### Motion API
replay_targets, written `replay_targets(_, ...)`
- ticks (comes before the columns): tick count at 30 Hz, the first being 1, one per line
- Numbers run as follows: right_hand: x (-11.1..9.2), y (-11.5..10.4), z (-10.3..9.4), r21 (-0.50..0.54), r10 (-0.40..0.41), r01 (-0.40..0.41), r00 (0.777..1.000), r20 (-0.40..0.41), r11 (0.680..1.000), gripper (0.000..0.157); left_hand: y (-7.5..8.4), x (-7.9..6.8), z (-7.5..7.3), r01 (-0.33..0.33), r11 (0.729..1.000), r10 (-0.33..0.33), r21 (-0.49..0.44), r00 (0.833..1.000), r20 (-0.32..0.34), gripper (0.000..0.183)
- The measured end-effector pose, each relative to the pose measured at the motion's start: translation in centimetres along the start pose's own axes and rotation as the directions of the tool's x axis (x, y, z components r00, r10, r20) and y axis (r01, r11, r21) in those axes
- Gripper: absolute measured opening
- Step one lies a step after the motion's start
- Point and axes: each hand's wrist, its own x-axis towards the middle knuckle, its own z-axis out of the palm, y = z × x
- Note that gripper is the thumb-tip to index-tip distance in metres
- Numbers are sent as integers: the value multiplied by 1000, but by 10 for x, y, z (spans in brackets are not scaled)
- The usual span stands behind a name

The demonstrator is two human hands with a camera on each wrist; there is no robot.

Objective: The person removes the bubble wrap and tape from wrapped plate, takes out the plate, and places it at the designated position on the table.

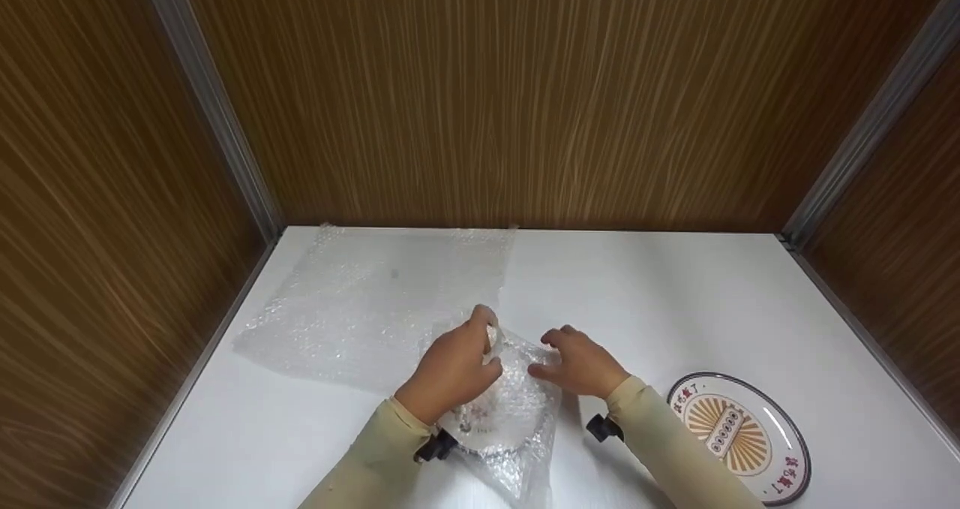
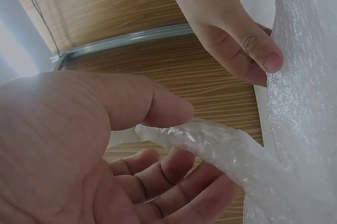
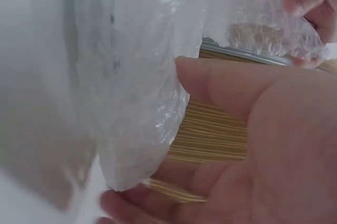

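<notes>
Three wood-grain panels (image 1: 495, 96) enclose the work area that I watch through the head camera. Below them spreads a white table (image 1: 637, 291). A broad, clear bubble-wrap sheet (image 1: 367, 299) lies flat at the back left. At the front centre, more bubble wrap (image 1: 529, 396) covers a round white dish (image 1: 484, 423) with faint print; I can't tell whether sheet and covering are one piece. Well to the right, a dark-rimmed plate (image 1: 750, 438) lies bare, with an orange sunburst and red characters. The person's hands are apart, one on each side of the covered dish's far part. The left hand (image 1: 454, 359) curls thumb and fingers around a raised flap of the covering. The right hand (image 1: 585, 362) touches its right edge with the thumb, fingers bent; I can't tell whether it grips.
</notes>
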Motion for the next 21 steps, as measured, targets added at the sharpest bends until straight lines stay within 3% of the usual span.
replay_targets(3, 1, -4, 0, -54, -138, 135, 988, -62, 989, 46, -2, -2, -4, -6, 1000, 5, -19, 999, -37, 21)
replay_targets(6, 2, -9, 0, -115, -317, 306, 944, -89, 945, 30, -5, -4, -8, -18, 999, 15, -35, 997, -78, 10)
replay_targets(9, 2, -11, 1, -134, -457, 447, 888, -54, 885, 15, -10, -5, -10, -16, 999, 12, -37, 992, -122, 9)
replay_targets(12, 1, -11, 4, -135, -524, 520, 852, 14, 843, 10, -14, -5, -13, 1, 999, -7, -37, 987, -163, 9)
replay_targets(15, 0, -10, 7, -151, -527, 529, 848, 62, 835, 9, -19, -6, -18, 18, 999, -26, -39, 979, -201, 10)
replay_targets(21, -4, -11, 8, -153, -482, 495, 869, 114, 856, 14, -34, -9, -36, 78, 996, -85, -38, 962, -259, 9)
